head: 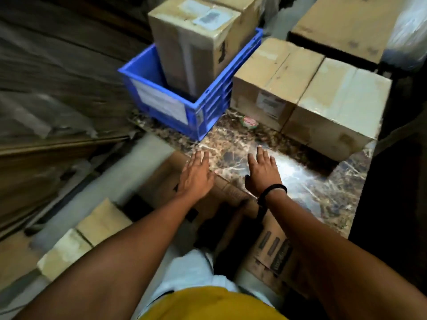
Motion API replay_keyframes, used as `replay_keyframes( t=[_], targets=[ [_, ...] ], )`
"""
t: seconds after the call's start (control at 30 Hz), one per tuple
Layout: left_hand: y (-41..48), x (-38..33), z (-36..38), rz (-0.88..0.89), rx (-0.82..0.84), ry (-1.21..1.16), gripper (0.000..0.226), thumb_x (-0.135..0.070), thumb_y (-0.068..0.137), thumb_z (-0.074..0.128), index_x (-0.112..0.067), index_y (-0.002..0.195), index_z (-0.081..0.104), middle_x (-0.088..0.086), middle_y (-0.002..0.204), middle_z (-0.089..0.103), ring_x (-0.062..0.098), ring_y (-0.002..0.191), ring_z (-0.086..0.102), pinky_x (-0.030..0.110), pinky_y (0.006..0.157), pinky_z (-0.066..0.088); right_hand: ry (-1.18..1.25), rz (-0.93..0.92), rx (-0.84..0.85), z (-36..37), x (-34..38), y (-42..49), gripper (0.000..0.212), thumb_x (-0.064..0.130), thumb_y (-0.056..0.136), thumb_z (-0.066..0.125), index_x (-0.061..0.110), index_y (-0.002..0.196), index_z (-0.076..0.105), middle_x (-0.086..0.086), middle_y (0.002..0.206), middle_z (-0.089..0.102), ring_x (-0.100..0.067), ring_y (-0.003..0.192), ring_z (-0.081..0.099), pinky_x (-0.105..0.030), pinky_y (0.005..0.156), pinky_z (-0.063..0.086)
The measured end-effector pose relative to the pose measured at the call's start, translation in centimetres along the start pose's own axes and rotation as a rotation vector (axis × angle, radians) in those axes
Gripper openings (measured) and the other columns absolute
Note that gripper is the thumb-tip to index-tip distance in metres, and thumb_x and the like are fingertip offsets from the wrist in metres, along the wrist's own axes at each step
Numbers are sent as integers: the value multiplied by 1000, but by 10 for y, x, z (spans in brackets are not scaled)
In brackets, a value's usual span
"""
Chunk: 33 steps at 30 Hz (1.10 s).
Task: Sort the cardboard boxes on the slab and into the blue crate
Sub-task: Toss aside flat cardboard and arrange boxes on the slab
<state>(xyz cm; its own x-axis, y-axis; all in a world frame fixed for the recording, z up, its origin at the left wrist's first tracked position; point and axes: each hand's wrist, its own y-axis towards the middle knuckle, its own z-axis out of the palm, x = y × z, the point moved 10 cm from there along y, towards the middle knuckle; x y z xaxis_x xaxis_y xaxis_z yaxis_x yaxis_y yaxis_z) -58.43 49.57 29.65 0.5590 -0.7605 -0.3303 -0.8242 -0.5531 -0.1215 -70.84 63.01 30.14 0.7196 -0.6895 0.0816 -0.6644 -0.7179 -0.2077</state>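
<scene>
Both hands empty: left hand [196,174] and right hand [263,174] stretched forward, fingers straight and released, nothing grasped. Contact with surfaces below not determinable.
Left hand held over open carton [272,248] at slab edge, right hand over marble slab [231,139]. Reach toward next box judged likely.
Tall cardboard box [191,49] stood upright in blue crate [215,105], already sorted; near part of crate unfilled.
Inner slab box [272,82] and outer slab box [339,105] set touching, just right of crate.
Small round wrapper [249,122] lies between crate and boxes. Path forward judged unobstructed.
</scene>
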Motion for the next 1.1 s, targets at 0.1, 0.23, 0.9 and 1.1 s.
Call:
replay_keyframes(
  t=[0.1, 0.23, 0.9, 1.1],
  targets=[
    [-28, 43, -5, -96, -12, 3, 69, -44, 98, 43, -12, 155, 20, 13, 161, 20, 25, 150, 15, 42, 121, 18, -18, -95, 55, 12, 43, -3, 67, 24, 88, 51, 14, 149, 25, -21, 159, 7, -35, 148, 7, -46, 120, 8],
    [-74, 104, -18, -241, -39, 0, 71, -46, 98, 41, -12, 155, 16, 14, 162, 16, 25, 150, 14, 40, 121, 17, -60, -242, 108, 13, 113, 0, 62, 24, 87, 52, 14, 145, 34, -22, 159, 10, -36, 147, 12, -45, 119, 9],
    [-341, 444, -71, -906, -110, -208, 62, -48, 100, 40, -12, 150, 31, 12, 158, 29, 28, 145, 27, 42, 112, 32, -218, -832, 293, 86, 536, -89, 50, 31, 95, 48, 17, 142, 41, -19, 157, 19, -34, 143, 24, -45, 120, 15],
    [-355, 502, -86, -864, -42, -144, 61, -45, 101, 42, -11, 150, 31, 12, 158, 30, 28, 145, 28, 41, 112, 31, -204, -790, 369, 123, 584, -86, 51, 32, 92, 53, 13, 139, 43, -18, 155, 26, -34, 141, 29, -44, 119, 18]
  ],
)
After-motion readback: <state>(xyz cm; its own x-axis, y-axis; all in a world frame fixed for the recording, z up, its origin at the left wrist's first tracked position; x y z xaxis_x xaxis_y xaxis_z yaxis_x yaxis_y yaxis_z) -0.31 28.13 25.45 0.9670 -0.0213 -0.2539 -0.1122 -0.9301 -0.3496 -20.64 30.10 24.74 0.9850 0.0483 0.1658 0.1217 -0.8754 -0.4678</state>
